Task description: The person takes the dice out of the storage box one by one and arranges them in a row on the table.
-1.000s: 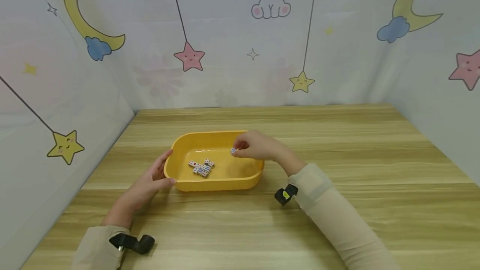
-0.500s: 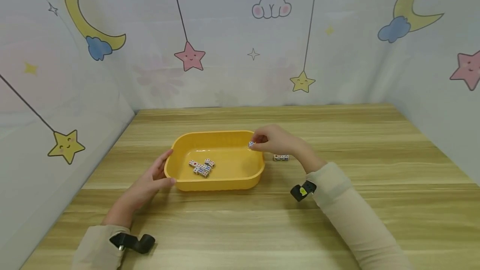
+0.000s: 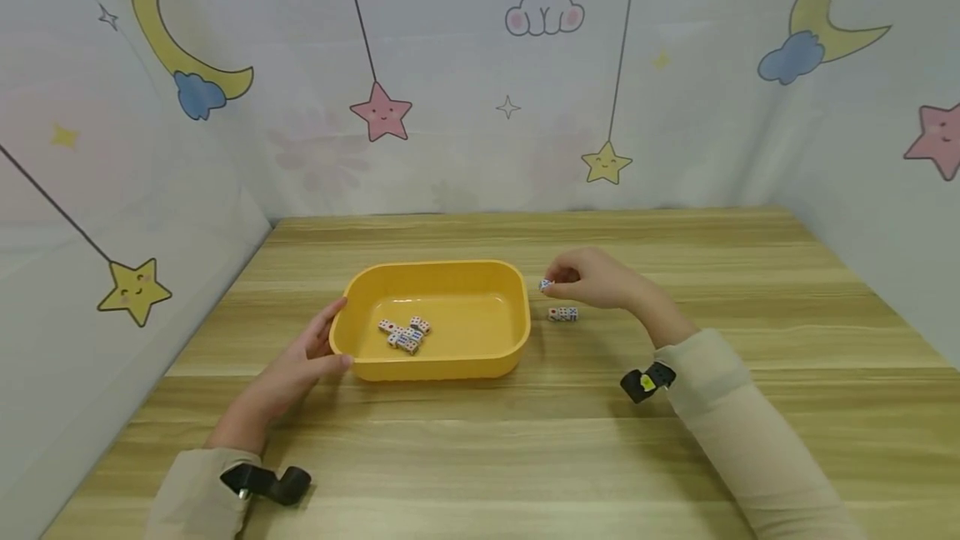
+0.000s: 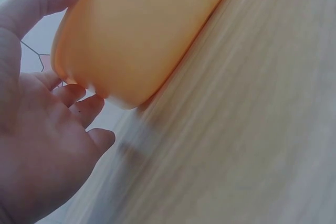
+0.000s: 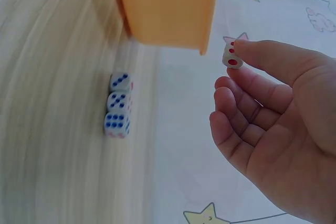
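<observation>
A yellow plastic tub [image 3: 435,370] stands on the table. Its left end is held by my left hand [image 3: 294,372], thumb at the front corner and fingers against the outer wall, as the left wrist view [image 4: 123,40] of the tub also shows. Past the tub's right rim, my right hand [image 3: 603,280] pinches a white die [image 5: 232,56] between thumb and forefinger, above the table. Three dice [image 3: 562,314] stand in a touching row on the table, just below and nearer than that hand. Several more dice [image 3: 406,337] lie bunched inside the tub, left of its middle.
The wood-grain table [image 3: 480,457] reaches back to a white cloth backdrop [image 3: 465,165] printed with stars, moons and a rabbit. Cloth also hangs along both sides. Each wrist carries a black camera mount [image 3: 266,486] over a pale sleeve.
My right hand has carried the pinched die rightward from over the tub to beyond its right rim, uncovering the row of three dice. My left hand keeps its place on the tub.
</observation>
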`<state>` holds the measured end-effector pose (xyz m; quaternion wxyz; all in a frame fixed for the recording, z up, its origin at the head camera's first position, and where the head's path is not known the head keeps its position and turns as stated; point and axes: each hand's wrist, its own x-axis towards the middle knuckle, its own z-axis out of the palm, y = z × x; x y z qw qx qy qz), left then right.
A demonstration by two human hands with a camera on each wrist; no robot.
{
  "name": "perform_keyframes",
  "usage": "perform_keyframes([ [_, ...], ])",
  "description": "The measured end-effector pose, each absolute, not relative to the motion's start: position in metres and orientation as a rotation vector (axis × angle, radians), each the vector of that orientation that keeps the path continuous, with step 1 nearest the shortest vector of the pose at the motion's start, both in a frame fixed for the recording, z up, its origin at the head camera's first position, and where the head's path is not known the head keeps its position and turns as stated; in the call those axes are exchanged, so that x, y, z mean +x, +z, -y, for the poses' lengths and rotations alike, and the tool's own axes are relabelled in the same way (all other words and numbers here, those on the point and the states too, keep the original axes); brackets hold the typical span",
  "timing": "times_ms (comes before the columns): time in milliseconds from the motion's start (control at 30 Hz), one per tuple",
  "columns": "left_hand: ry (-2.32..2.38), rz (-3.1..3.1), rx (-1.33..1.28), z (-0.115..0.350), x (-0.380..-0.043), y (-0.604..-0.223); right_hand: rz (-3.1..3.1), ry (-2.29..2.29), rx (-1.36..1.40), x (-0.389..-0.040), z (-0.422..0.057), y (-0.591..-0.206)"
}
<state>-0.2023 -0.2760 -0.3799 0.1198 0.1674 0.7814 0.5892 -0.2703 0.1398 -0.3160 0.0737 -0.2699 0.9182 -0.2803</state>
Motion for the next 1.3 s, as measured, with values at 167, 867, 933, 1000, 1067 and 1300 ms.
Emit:
perform_keyframes([
  [167, 1.742, -2.270, 0.510, 0.275, -0.202, -0.379, -2.742, -0.845, -0.818, -0.270, -0.152, -0.320],
  [867, 1.728, -2.275, 0.488, 0.276, -0.201, -0.378, -2.773, -0.796, -0.689, -0.270, -0.183, -0.338],
  [933, 1.721, -2.279, 0.484, 0.277, -0.201, -0.378, -2.769, -0.794, -0.675, -0.271, -0.184, -0.339],
  [1000, 1.721, -2.278, 0.484, 0.277, -0.201, -0.378, -2.767, -0.791, -0.662, -0.271, -0.185, -0.341],
  [1067, 1.727, -2.276, 0.493, 0.277, -0.201, -0.378, -2.768, -0.782, -0.649, -0.272, -0.185, -0.343],
  [1300, 1.741, -2.272, 0.503, 0.277, -0.202, -0.378, -2.764, -0.744, -0.637, -0.274, -0.186, -0.351],
])
